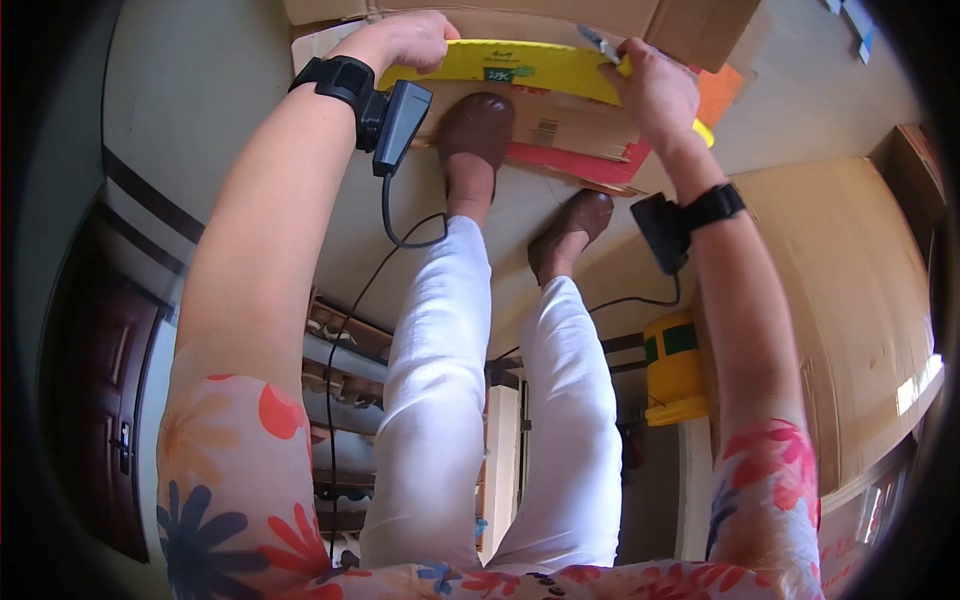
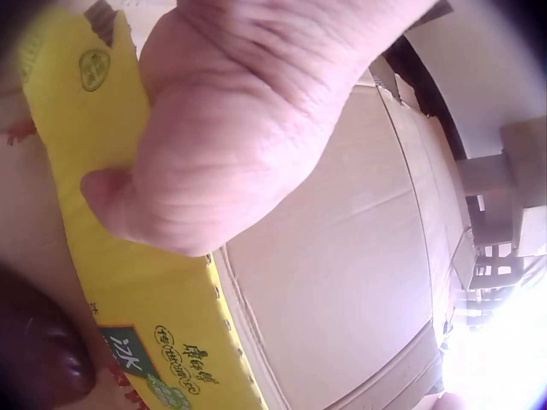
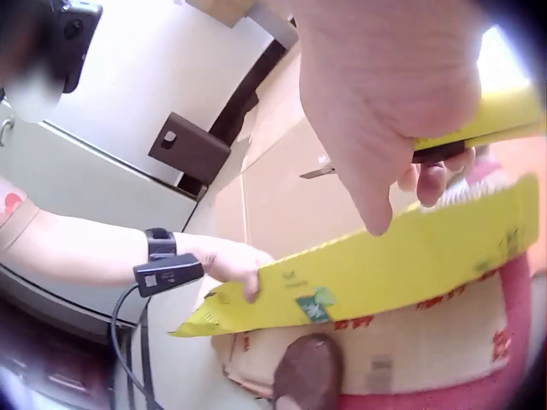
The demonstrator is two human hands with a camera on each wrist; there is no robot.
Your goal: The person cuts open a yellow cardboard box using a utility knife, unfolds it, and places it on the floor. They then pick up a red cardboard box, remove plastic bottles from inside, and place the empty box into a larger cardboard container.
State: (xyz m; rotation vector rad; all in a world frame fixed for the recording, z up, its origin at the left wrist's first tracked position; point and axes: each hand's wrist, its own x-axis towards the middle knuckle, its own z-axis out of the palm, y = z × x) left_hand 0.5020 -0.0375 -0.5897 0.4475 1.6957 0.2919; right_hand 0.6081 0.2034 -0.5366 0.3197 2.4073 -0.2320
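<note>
A yellow printed cardboard strip (image 1: 500, 62) stretches between the two hands in the head view. My left hand (image 1: 415, 40) pinches its left end, with the thumb on the printed face in the left wrist view. In my right hand (image 1: 660, 95) is a yellow-handled utility knife (image 3: 496, 115), gripped near the strip's right end. Its bare blade (image 3: 318, 172) sticks out past the thumb. Behind the strip, in the left wrist view, lies a brown cardboard sheet (image 2: 342, 248). A brown shoe (image 1: 478, 130) stands on the flattened printed cardboard (image 1: 560, 125) below the strip.
A large cardboard panel (image 1: 830, 300) stands at the right. Beside it is a yellow container (image 1: 672, 365). Shelves holding shoes (image 1: 345, 385) lie behind the legs, and a dark door (image 1: 100, 400) is at the left. A cable (image 1: 385, 220) hangs from the left wrist device.
</note>
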